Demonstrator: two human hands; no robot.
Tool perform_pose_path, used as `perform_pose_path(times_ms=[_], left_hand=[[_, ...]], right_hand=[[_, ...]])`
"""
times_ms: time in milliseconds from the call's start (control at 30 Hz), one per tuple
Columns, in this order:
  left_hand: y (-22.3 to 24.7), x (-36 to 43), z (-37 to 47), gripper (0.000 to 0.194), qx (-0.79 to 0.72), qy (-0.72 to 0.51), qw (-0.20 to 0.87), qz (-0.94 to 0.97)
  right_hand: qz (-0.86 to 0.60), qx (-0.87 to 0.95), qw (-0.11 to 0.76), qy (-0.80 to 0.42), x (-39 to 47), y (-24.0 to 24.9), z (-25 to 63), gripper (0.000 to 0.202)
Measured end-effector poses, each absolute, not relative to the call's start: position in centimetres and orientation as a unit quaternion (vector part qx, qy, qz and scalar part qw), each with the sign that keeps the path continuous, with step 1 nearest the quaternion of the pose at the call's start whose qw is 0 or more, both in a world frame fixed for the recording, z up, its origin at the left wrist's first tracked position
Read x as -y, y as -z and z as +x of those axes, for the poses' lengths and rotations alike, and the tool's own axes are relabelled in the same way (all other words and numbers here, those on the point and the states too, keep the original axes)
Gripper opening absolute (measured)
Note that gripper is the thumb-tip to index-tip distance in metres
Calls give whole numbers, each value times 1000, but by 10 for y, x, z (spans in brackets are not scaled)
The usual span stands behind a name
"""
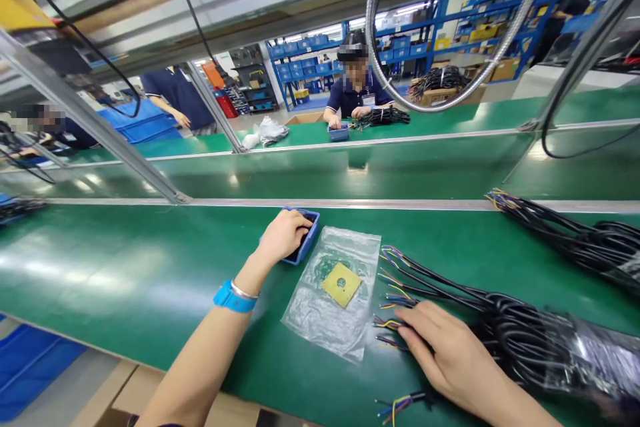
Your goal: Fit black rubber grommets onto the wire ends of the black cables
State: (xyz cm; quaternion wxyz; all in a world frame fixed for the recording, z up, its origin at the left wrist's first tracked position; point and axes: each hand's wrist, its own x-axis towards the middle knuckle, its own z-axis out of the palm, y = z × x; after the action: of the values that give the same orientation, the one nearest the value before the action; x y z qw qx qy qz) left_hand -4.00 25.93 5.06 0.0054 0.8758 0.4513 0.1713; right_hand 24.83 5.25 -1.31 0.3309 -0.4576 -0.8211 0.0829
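Observation:
My left hand (285, 235) reaches into a small blue bin (314, 230), its fingers bent down together over the dark contents. Whatever they pinch is too small to make out. My right hand (443, 347) lies over the stripped end of a bundle of black cables (515, 320), thumb and forefinger closed around one cable near its coloured wires (387, 323). Between both hands, a clear plastic bag (313, 317) lies flat on the green bench, with a yellow square piece (342, 284) with a round dark centre on it.
Another cable bundle (565, 233) lies at the right. A metal rail (310, 203) runs along the bench's back edge. Across it, a person (357, 87) works with a blue bin (339, 132). A flexible metal conduit (430, 105) hangs overhead. Cardboard boxes (235, 410) stand below the front edge.

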Motion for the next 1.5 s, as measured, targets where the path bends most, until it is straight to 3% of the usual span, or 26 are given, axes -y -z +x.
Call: perform_pose_path(times_ms=[167, 400, 633, 967, 1133, 1267, 1333, 1500], left_hand=[[-48, -252, -48, 16, -458, -196, -4, 867], [-44, -250, -54, 25, -434, -201, 7, 878], [-42, -253, -51, 15, -415, -212, 24, 884], [-46, -246, -56, 15, -487, -279, 71, 824], [-45, -220, -45, 28, -504, -335, 153, 782], [-39, -190, -18, 18, -441, -310, 219, 813], [-32, -177, -6, 15, -386, -281, 173, 861], [-21, -157, 12, 21, -268, -133, -75, 951]], right_hand=[[-450, 819, 344, -88, -51, 10, 249, 21], [-452, 813, 354, -98, -51, 9, 248, 21], [-450, 810, 360, -109, -50, 5, 249, 21], [-448, 809, 364, -112, -50, 3, 249, 21], [-450, 806, 369, -112, -50, 3, 249, 19], [-448, 803, 375, -124, -50, 3, 249, 17], [-448, 801, 376, -125, -50, 3, 249, 18], [-450, 802, 373, -123, -50, 2, 249, 18]])
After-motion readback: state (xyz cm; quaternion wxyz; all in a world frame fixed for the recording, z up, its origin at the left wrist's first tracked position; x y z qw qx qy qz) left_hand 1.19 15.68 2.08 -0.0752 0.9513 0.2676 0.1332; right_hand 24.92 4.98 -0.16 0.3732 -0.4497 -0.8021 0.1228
